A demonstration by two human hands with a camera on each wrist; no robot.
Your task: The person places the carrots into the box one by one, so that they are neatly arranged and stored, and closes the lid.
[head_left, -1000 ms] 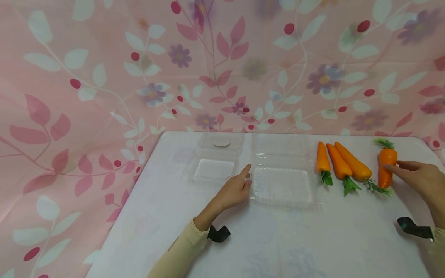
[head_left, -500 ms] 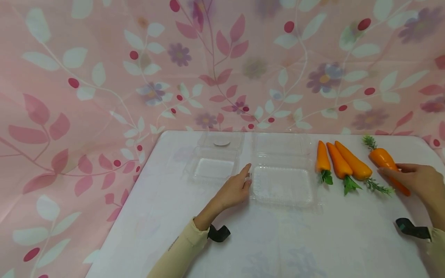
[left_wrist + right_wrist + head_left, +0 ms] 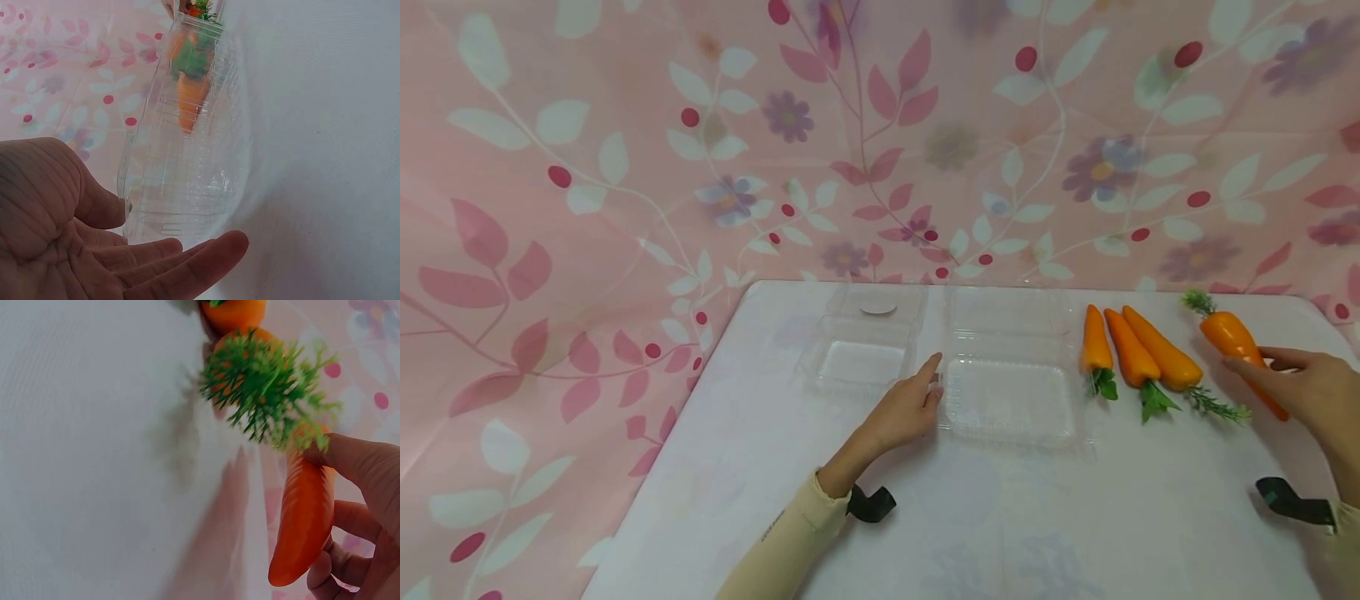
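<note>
Orange carrot [image 3: 1231, 337], pinched by the right hand [image 3: 1303, 387], has turned aslant within the last second, tip swung rightward. Held, it sits right of the other carrots [image 3: 1165, 350], well apart from the clear box [image 3: 1009, 437], whose edge the left hand [image 3: 901, 414] adjoins, fingers extended.

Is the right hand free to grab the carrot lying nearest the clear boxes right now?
Probably not: the right hand already holds a carrot, and two other carrots lie between it and the leftmost carrot. Nothing covers that one, though.
</note>
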